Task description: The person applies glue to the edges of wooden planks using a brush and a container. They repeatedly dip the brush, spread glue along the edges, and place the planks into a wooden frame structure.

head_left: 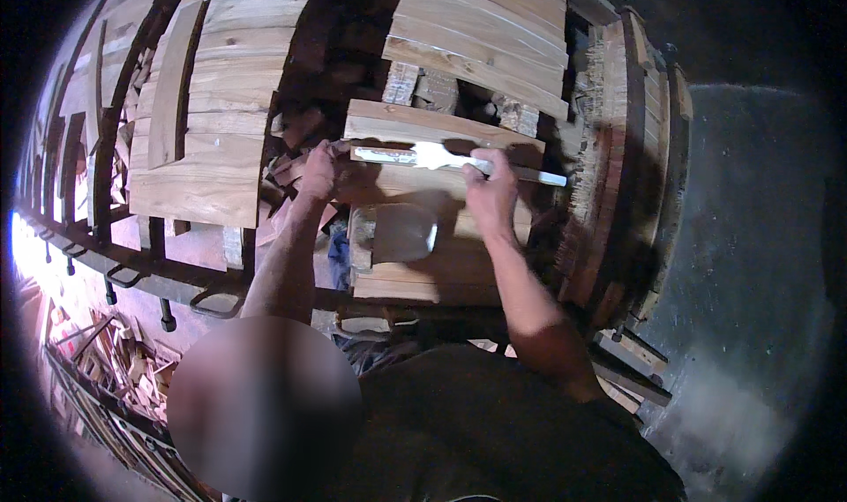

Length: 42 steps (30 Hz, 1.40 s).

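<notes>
A narrow wooden strip (pixel 381 156), its upper edge coated white, lies slantwise over the stacked boards in front of me. My left hand (pixel 319 174) is closed at its left end; the fingers partly hide the grip. Closed around a brush (pixel 432 155), my right hand (pixel 492 183) is over the strip's right half. The brush's wide end is covered in bright white paste and touches the strip. Nearer to me, below the strip, a pale translucent tub (pixel 405 232) sits on the boards, beside a small wood block (pixel 362 237).
Joined wooden panels (pixel 212 140) rest on metal racks at the left, and another panel (pixel 481 26) lies at the far side. Stacked planks (pixel 609 167) stand at the right, next to a grey floor (pixel 750 237). Wood scraps (pixel 137 361) lie at lower left.
</notes>
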Tool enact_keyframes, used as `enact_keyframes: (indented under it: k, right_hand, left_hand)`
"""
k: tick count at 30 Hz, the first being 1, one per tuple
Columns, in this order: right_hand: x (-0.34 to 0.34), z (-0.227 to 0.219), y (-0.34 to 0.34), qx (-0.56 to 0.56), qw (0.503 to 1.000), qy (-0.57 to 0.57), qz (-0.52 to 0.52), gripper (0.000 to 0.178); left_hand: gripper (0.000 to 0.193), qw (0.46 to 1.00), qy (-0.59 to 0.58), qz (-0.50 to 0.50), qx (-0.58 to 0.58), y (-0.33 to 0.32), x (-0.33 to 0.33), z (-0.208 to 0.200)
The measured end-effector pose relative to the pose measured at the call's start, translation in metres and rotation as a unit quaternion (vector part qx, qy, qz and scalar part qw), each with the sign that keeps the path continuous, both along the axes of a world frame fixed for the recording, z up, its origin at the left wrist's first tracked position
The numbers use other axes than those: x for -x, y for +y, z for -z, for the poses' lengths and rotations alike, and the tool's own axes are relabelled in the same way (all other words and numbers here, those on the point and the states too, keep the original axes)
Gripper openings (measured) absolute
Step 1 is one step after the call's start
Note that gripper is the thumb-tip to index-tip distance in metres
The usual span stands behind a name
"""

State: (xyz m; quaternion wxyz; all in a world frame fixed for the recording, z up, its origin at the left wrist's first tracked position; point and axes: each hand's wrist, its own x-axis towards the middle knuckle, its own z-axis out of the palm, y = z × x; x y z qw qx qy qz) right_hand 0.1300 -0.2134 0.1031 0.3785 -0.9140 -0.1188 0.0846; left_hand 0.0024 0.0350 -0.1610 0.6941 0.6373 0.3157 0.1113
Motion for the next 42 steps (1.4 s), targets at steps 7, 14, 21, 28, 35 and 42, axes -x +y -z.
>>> enact_keyframes:
  k: [7, 14, 21, 28, 35, 42]
  right_hand:
    - [0.026, 0.021, 0.068, -0.067, 0.996, 0.058, 0.009, 0.025]
    - [0.029, 0.022, 0.072, -0.103, 0.993, 0.059, -0.006, 0.026]
    - [-0.013, 0.036, -0.049, -0.078, 0.995, 0.026, 0.064, 0.025]
    - [-0.085, 0.045, -0.182, -0.014, 0.98, -0.03, 0.198, 0.018]
    - [-0.136, 0.037, -0.278, 0.095, 0.947, -0.189, 0.242, 0.028]
    - [-0.019, -0.003, -0.201, -0.04, 0.991, -0.018, 0.127, 0.024]
  left_hand:
    - [0.023, 0.966, 0.106, 0.109, -0.211, -0.014, -0.008, -0.095]
    - [0.023, 0.972, 0.09, 0.075, -0.202, -0.017, -0.008, -0.078]
    - [0.042, 0.958, 0.046, 0.12, -0.256, -0.011, -0.012, -0.054]
    - [0.038, 0.982, 0.0, 0.14, -0.129, -0.011, -0.004, -0.088]
    - [0.038, 0.962, -0.008, 0.149, -0.228, -0.002, 0.0, -0.077]
    - [0.035, 0.982, 0.074, 0.121, -0.121, -0.006, 0.004, -0.102]
